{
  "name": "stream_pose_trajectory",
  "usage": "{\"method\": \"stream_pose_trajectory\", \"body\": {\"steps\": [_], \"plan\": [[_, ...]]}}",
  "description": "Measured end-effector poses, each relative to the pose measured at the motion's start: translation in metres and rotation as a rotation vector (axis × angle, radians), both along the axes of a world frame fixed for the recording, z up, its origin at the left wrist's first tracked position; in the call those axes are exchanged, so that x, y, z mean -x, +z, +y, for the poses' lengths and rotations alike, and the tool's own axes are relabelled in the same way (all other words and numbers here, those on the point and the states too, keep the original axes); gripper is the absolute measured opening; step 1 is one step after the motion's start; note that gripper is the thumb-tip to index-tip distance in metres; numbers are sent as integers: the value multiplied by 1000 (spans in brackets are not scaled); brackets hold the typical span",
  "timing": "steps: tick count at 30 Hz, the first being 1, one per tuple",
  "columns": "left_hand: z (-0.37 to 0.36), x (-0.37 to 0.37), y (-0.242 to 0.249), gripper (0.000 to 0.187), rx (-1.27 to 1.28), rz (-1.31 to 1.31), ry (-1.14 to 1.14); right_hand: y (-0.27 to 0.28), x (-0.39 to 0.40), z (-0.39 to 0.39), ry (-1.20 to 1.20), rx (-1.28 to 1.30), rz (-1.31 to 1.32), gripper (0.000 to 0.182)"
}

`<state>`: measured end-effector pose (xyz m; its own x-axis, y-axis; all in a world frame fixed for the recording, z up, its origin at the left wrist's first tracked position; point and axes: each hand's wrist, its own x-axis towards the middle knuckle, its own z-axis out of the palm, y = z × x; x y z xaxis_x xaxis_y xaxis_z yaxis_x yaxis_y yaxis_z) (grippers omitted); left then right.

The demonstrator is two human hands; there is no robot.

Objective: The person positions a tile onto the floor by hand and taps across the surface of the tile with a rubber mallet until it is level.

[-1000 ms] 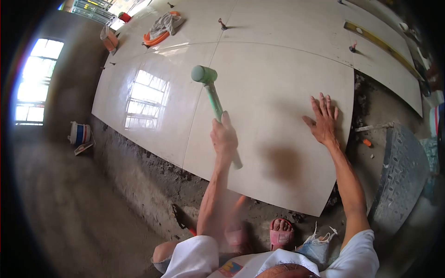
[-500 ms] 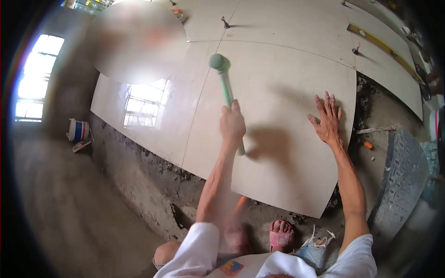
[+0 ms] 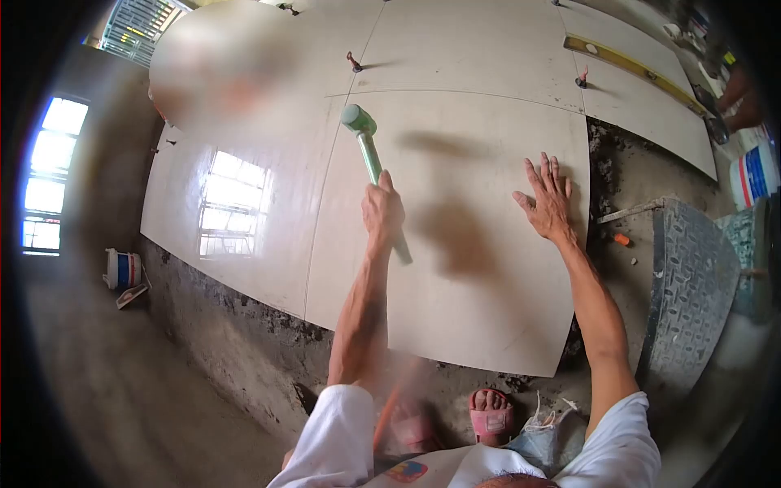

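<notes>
My left hand [image 3: 382, 213] is wrapped around the handle of a green rubber mallet [image 3: 358, 119]. Its head is raised over the large pale floor tile [image 3: 455, 309], close to the joint with the tile on the left, and a shadow falls to its right. Flat on the same tile, near its right edge, rests my right hand [image 3: 547, 199] with fingers spread. Small reddish tile-levelling clips [image 3: 354, 62] stand up from the joints farther off, with another clip [image 3: 582, 78] on the right.
A yellow spirit level [image 3: 634, 67] lies on the far right tiles. A textured dark mat-like sheet [image 3: 695, 285] stands right of my arm. Buckets [image 3: 122, 268] are at both sides. Rough mortar [image 3: 244, 301] borders the tiles. My feet wear pink sandals [image 3: 491, 419].
The view has shifted, so the tiles, hands and mallet all appear farther left. My left hand keeps its hold on the mallet, and my right hand stays flat on the tile.
</notes>
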<state>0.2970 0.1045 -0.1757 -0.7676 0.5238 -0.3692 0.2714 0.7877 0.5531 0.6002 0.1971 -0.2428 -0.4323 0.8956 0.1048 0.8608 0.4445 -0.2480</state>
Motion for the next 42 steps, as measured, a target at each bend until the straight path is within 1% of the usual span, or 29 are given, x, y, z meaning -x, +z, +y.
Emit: {"method": "stream_pose_trajectory", "body": {"steps": [1,2,4,5,7,10,11,12,13,15,18,20,21,22,23,24,25,27,29,30,33,34,35,37,38,41,42], "plan": [[-3,-2,7,65,-20,53,-20,-1,5,4,-1,-25,23,72],[-13,8,-21,62,-28,173,-121,-4,9,2,9,-30,28,72],[-17,16,-12,60,-84,-127,-72,-8,1,5,-15,-48,54,73],[-18,3,-8,59,-96,-287,-54,-9,0,2,-19,-44,83,73],[-26,-37,28,59,-169,-111,-115,-13,-2,4,-17,-37,69,76],[-25,-69,12,59,-109,51,-317,-7,-3,3,-33,61,40,79],[-21,-78,12,59,-92,110,-373,-4,-5,6,-26,56,24,80],[-14,-82,11,57,-2,96,-455,-7,-3,7,-19,51,15,80],[-8,-87,10,57,26,110,-513,-10,-4,7,-17,50,4,81],[-5,-103,15,59,-20,8,-453,-11,-7,10,-40,-4,43,80],[4,-106,-5,60,46,105,-606,1,-1,4,-36,45,73,78],[10,-117,10,59,-13,12,-599,-15,-6,3,-63,19,127,79],[10,-125,18,59,19,-31,-572,-22,-4,8,-59,-2,165,79],[2,-124,13,58,-60,-96,-575,-21,-3,5,-85,24,209,78],[-3,-122,-4,58,-97,-27,-576,-18,0,6,-81,54,260,77],[-3,-112,-24,56,-89,23,-618,-19,6,9,-61,-1,140,77],[-8,-106,-21,53,-159,63,-593,-20,4,7,-66,-53,10,77],[-10,-84,7,53,-87,-35,-607,-13,2,7,-33,-74,42,78],[-36,-57,12,52,-83,-13,-573,-22,0,8,-42,-131,25,78],[-52,-44,12,52,-82,-16,-546,-15,0,8,-54,-77,-5,77],[-115,-3,0,50,-75,231,-671,-36,-5,15,-29,-179,-37,76],[-126,0,24,45,80,-26,-463,-37,-6,13,-11,-177,-12,77],[-153,5,18,43,18,33,-491,-35,-5,14,-11,-187,20,78],[-219,4,4,37,-114,150,-569,-31,-1,15,-14,-160,1,77],[-241,-5,16,32,-61,4,-402,-31,-3,14,-12,-147,-21,77],[-293,-14,-9,45,84,9,-313,-35,-6,17,-2,-158,-45,76],[-307,-18,-10,44,23,57,-316,-41,-7,21,-15,-154,-46,73]]}}
